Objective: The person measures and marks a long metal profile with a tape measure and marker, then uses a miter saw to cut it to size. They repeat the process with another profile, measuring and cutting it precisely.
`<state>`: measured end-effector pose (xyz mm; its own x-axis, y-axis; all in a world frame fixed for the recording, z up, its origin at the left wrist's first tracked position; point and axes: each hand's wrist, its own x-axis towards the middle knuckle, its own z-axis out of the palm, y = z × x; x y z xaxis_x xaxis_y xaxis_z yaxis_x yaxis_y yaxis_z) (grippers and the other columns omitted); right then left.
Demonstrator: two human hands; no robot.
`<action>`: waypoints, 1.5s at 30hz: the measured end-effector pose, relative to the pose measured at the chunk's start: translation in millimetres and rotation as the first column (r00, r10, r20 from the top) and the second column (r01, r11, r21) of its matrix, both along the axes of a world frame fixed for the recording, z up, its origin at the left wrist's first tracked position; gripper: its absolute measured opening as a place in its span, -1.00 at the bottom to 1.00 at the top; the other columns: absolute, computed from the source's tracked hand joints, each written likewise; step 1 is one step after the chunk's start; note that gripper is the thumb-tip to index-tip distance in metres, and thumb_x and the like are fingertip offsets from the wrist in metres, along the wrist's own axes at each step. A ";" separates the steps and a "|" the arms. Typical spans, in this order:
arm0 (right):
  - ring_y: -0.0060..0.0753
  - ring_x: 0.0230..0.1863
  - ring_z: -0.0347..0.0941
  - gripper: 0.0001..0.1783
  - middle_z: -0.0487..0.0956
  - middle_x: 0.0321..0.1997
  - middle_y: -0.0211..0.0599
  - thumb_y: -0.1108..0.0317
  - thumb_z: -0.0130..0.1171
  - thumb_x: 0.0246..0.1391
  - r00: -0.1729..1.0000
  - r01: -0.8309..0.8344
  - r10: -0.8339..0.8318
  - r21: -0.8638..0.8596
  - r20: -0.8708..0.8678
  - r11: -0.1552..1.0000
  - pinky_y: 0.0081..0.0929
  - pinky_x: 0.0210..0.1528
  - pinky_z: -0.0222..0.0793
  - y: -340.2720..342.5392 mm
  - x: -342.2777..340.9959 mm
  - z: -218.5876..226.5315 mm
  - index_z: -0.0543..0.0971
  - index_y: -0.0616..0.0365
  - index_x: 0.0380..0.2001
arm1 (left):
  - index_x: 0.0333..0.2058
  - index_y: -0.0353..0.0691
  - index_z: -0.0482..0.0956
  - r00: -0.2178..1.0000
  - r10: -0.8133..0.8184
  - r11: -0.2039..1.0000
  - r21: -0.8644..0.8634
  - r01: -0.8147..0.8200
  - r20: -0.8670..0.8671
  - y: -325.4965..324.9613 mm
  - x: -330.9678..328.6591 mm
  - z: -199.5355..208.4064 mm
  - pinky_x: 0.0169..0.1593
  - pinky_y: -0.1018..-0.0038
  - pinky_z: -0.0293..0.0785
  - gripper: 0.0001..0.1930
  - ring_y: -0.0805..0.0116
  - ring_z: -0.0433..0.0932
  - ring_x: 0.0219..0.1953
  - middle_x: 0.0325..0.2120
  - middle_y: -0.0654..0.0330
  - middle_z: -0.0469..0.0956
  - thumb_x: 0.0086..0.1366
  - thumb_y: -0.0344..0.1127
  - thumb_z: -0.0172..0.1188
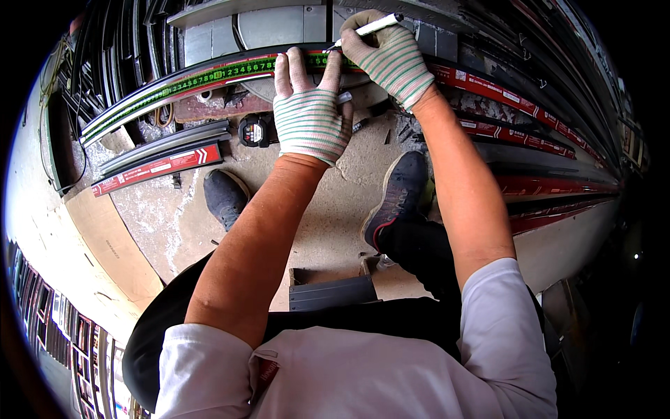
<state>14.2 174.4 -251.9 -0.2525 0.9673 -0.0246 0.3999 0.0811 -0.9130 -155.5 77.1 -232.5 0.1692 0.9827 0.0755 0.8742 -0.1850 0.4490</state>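
Observation:
A green tape measure blade (241,69) with black numbers lies along a long dark strip with red film (481,85). My left hand (310,115), in a white and green striped glove, presses its stretched fingers over the blade and the strip's edge. A small white cylinder, perhaps a marker cap (344,98), sits by its thumb. To the right, my right hand (391,63), gloved alike, is closed around a white marker (378,25). The marker's tip is at the strip's far edge, near my left fingertips. A black tape measure case (253,130) rests below the strip, left of my left hand.
Short red-and-black strips (160,166) lie on the floor at left. More long strips (551,185) are stacked at right. Dark profiles (115,52) crowd the far left. My shoes (227,197) stand below the work, and a grey piece (333,293) lies between my legs.

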 end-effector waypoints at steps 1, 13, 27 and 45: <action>-0.46 -0.11 0.64 -0.71 0.70 -0.16 -0.32 0.19 0.30 0.30 1.000 -0.003 0.003 0.006 0.004 1.000 -0.45 0.01 0.60 -0.1 0.0 0.7 0.64 0.13 -0.05 | 0.43 -0.01 0.29 1.000 -0.001 1.000 0.010 0.001 -0.026 0.1 0.3 0.7 0.45 -0.14 0.09 -0.15 -0.55 -0.01 0.44 0.38 -0.51 0.05 0.11 -0.16 0.31; -0.46 -0.13 0.64 -0.73 0.70 -0.17 -0.32 0.19 0.31 0.28 1.000 -0.013 0.013 -0.009 -0.016 1.000 -0.44 -0.01 0.60 -1.3 -1.3 1.2 0.65 0.13 -0.08 | 0.45 -0.01 0.27 1.000 0.002 1.000 0.009 -0.001 -0.031 0.3 0.9 0.2 0.47 -0.15 0.07 -0.14 -0.55 -0.01 0.43 0.37 -0.52 0.06 0.12 -0.16 0.31; -0.47 -0.14 0.64 -0.77 0.71 -0.20 -0.33 0.22 0.32 0.28 0.999 -0.026 0.025 0.010 0.025 1.000 -0.44 -0.03 0.60 -2.2 -3.8 6.2 0.66 0.12 -0.12 | 0.43 -0.01 0.30 1.000 0.008 1.000 0.025 -0.008 -0.026 0.5 1.0 -2.5 0.45 -0.17 0.10 -0.14 -0.55 0.00 0.43 0.37 -0.51 0.06 0.10 -0.16 0.31; -0.45 -0.15 0.66 -0.75 0.72 -0.22 -0.32 0.18 0.32 0.29 0.996 -0.036 0.033 0.039 0.086 0.999 -0.42 -0.03 0.61 -2.4 -3.3 4.6 0.66 0.10 -0.12 | 0.46 -0.06 0.26 1.000 -0.004 1.000 -0.006 0.004 -0.001 0.8 1.1 -2.7 0.51 -0.19 -0.09 -0.13 -0.57 -0.05 0.45 0.38 -0.58 0.05 0.13 -0.13 0.25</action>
